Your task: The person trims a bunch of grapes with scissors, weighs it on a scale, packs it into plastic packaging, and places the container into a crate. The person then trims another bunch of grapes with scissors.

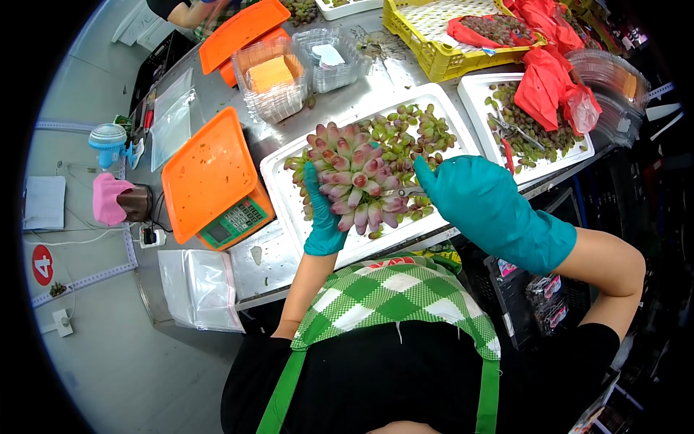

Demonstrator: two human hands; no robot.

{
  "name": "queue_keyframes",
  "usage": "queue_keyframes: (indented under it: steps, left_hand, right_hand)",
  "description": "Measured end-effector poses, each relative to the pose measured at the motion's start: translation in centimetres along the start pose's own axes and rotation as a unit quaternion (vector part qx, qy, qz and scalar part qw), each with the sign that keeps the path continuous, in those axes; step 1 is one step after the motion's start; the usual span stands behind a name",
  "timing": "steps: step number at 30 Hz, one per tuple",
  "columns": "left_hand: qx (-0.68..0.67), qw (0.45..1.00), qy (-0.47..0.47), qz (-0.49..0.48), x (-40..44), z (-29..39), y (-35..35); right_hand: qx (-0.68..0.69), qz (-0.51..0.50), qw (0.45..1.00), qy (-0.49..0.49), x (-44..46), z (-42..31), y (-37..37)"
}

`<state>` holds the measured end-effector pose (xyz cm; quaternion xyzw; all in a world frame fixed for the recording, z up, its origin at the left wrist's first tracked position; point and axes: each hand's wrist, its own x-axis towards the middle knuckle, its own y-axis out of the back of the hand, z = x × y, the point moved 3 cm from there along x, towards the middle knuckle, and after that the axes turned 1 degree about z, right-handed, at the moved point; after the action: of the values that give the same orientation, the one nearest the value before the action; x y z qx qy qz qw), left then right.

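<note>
Two gloved hands are at one plant (356,173): the left hand (322,217) is closed on it, thumb along its left side, most fingers hidden behind it. To that hand's right, the right hand (481,199) is curled round scissors (412,192), blades towards the plant; whether they touch, I cannot tell. Under the left hand lies a tray (460,136) with sprigs (408,130); to its left stands a scale (244,217).
</note>
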<state>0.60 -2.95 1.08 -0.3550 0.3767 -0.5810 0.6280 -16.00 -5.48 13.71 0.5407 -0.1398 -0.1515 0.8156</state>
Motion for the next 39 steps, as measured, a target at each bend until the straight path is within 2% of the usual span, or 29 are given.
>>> queue_keyframes:
  steps: [4,10,16,19,22,23,26,28,29,32,33,36,37,39]
  left_hand:
    - [0.053,0.998,-0.031,0.035,-0.3,0.7,-0.4]
    - [0.060,0.997,-0.048,0.017,-0.1,0.6,2.1]
    - [0.056,0.996,-0.069,0.000,0.6,0.8,2.7]
    - [0.008,0.998,-0.064,-0.022,0.7,0.9,1.3]
    - [-0.053,0.996,-0.031,-0.066,0.8,1.2,0.6]
    - [-0.047,0.994,-0.027,-0.090,1.1,1.2,1.5]
    - [-0.061,0.990,-0.008,-0.123,1.1,1.3,0.7]
    - [-0.060,0.994,0.020,-0.093,0.8,1.0,2.2]
    - [-0.010,0.999,0.012,-0.039,0.7,0.8,2.9]
    - [-0.018,1.000,0.003,0.001,1.4,0.1,5.3]
    - [0.011,1.000,-0.007,0.017,1.4,0.0,5.3]
    - [0.165,0.982,-0.050,0.073,1.0,-0.6,4.3]
    - [0.140,0.984,-0.097,0.060,1.1,-0.8,4.1]
    - [0.089,0.977,-0.192,0.033,1.3,-1.0,3.8]
  right_hand:
    - [-0.080,0.001,0.997,0.009,-0.1,0.3,0.3]
    - [-0.054,0.014,0.998,-0.017,-0.7,0.5,0.3]
    - [0.020,-0.047,0.998,-0.048,-1.6,1.1,0.5]
    - [0.116,0.006,0.990,-0.079,-1.9,1.4,0.6]
    - [0.204,0.003,0.975,-0.088,-2.6,1.8,0.3]
    - [0.249,-0.037,0.961,-0.111,-2.6,1.9,0.5]
    - [0.325,0.021,0.936,-0.130,-3.0,1.7,-0.4]
    - [0.377,0.037,0.912,-0.156,-2.7,1.3,-0.9]
    - [0.402,0.046,0.899,-0.168,-2.5,1.1,-1.1]
    - [0.500,0.044,0.835,-0.225,-2.0,0.4,-2.5]
    - [0.533,0.002,0.808,-0.250,-1.8,0.1,-2.9]
    - [0.593,0.001,0.757,-0.276,-1.5,-0.8,-4.2]
    - [0.627,-0.016,0.722,-0.291,-1.4,-1.0,-4.6]
    - [0.666,0.036,0.687,-0.288,-1.4,-1.7,-5.9]
